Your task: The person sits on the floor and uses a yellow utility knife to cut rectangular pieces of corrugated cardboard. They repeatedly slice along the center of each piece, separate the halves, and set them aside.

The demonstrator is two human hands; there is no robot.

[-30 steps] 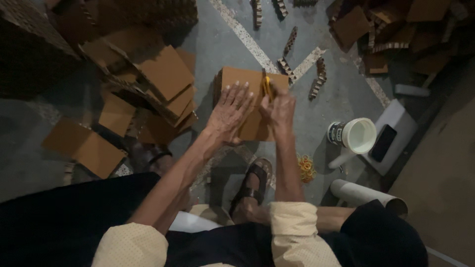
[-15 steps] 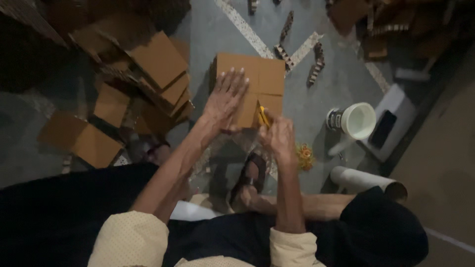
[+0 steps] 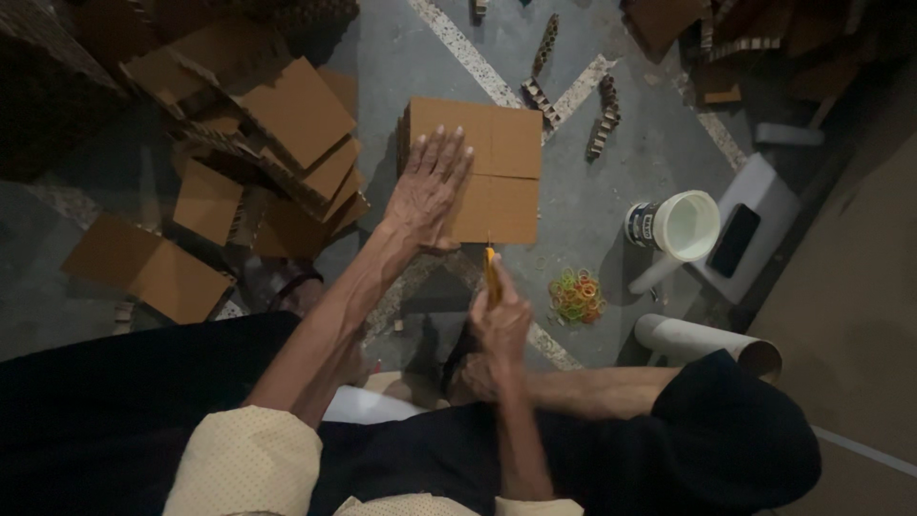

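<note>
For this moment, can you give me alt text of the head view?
A person's left hand presses flat on a square cardboard stack on the floor while the right hand holds a yellow knife at its near edge. Rubber bands and a white cup lie nearby.

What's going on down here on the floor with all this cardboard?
A person sits on the floor. Their left hand presses flat on a square cardboard block scored with crossing lines. The right hand grips a yellow cutter at the block's near edge. Loose cardboard pieces lie at the left; coloured rubber bands and a white tub at the right.
</note>
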